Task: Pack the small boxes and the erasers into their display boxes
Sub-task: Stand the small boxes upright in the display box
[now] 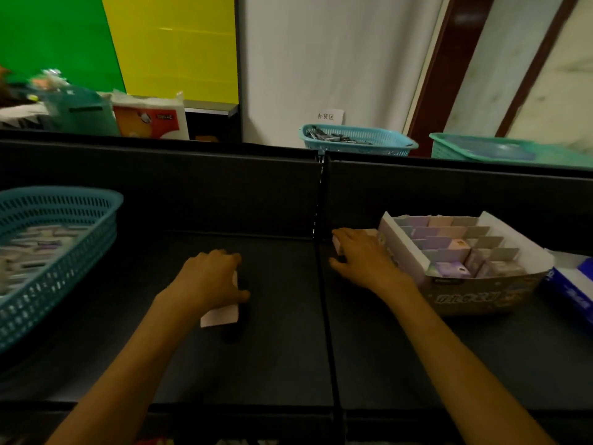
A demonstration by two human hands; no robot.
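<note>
While both hands grip small pale boxes, left (210, 279) and right (361, 255), a wall sign (326, 116) reads 补货区.

- Dim foreground; dark shelf surface (282, 364) swallows detail.
- Brighter upper frame: green and yellow panels (128, 43) saturated.
- Soft overall blur; wide-angle bowing at edges.
- Faint shadows under both hands.

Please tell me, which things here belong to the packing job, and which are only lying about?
Belong to the job:
- display box with dividers
- blue basket of small items
- small box under the left hand
- small box under the right hand

Lying about:
- tissue pack
- far blue basket
- green basket
- blue package
</note>
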